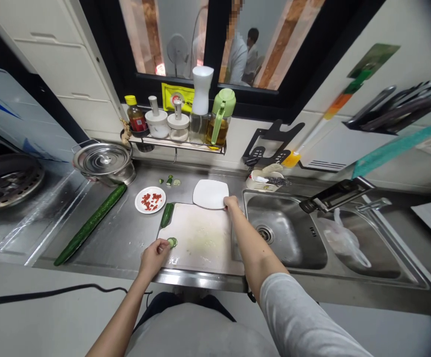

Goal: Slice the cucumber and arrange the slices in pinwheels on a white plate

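Note:
My right hand (pixel 231 204) grips the near right corner of a white squarish plate (pixel 211 193) with fingers closed on its rim. On the left part of the white cutting board (pixel 200 238), a few thin cucumber slices (pixel 172 242) sit at the closed fingertips of my left hand (pixel 154 255), which seem to pinch them. A short piece of cucumber (pixel 167 215) lies at the board's far left corner. Farther left, a long whole cucumber (pixel 91 225) rests on the steel counter. A round white plate (pixel 150 200) holds small red pieces.
Cucumber scraps (pixel 169 181) lie behind the board. A lidded steel pot (pixel 105 161) stands back left. Above is a rack (pixel 178 143) with bottles and jars. To the right are the sink (pixel 285 228), a faucet (pixel 338 193), a plastic bag (pixel 345 243) and a knife holder (pixel 334 144).

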The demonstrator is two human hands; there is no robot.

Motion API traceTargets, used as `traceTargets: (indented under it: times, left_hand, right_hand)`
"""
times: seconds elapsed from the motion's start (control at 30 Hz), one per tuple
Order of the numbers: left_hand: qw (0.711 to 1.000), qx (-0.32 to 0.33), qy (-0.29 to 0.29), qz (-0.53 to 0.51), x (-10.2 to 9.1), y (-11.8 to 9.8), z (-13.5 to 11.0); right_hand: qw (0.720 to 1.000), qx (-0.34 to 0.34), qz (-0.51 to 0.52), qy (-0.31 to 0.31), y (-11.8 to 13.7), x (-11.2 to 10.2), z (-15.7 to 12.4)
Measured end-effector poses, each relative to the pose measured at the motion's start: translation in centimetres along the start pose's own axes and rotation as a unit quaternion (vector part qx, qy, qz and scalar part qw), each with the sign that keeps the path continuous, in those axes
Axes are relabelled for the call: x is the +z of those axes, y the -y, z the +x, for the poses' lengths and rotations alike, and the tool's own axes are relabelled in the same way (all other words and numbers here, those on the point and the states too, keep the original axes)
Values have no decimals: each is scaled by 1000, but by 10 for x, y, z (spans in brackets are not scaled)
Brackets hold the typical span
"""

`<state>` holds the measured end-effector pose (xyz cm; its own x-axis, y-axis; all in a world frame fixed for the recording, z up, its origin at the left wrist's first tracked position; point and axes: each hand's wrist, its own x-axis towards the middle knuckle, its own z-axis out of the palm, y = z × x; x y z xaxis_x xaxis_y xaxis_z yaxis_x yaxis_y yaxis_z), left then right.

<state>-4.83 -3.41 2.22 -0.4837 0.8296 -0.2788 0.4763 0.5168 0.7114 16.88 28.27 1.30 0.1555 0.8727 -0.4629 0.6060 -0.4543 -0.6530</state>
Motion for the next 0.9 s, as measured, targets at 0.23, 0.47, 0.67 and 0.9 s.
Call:
traceTargets:
  times: [0.23, 0.47, 0.67, 0.9]
  left_hand:
    - [999, 6, 9, 45, -1, 1, -1]
    - [995, 4, 19, 94, -2, -3, -3]
    - [988, 12, -1, 152, -1, -15, -6]
    - [980, 13, -13, 198, 7, -14, -6]
  right_hand:
    - [995, 28, 96, 15, -11, -2, -35]
    - [984, 15, 165, 59, -70, -13, -104]
    - [978, 4, 195, 70, -113, -10, -150]
    - [977, 3, 202, 71, -130, -2, -165]
